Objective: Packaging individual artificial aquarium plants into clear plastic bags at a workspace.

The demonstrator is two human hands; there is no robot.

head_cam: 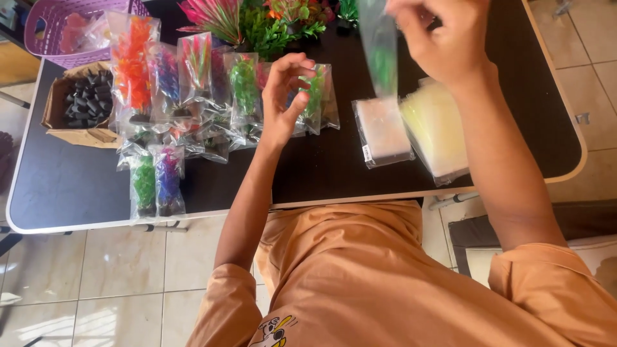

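A dark bench (321, 173) with a pale rim stands on a floor (122, 276) of light tiles; the person in an orange shirt (360, 283) leans over its near edge. At the far left corner sits a purple basket (51, 32), and beside it a cardboard box (80, 103) full of small black bases. A spread of clear bags with plastic plants (173, 90) in orange, blue, pink, green and purple covers the left half of the bench, two of them lying nearest the front edge. Loose plants (257, 22) in red and green stand at the far edge. To the right lie a stack of empty bags (384, 128) and a yellowish stack (437, 128), touching each other.

The right hand (443, 38) is raised above the bench at the top of the view, its fingers (411, 19) pinched on the upper end of a clear bag (379, 48) with a green plant inside. The bag hangs with its long axis close to upright, top end in the fingers, lower end pointing down at the stack of empty bags, clear of the bench. It is blurred, so finer detail cannot be told.

The left hand (286, 96) hovers over the middle of the bench, just left of the bag, fingers (299, 64) curled in a loose, narrow curve and holding nothing, above the bagged plants
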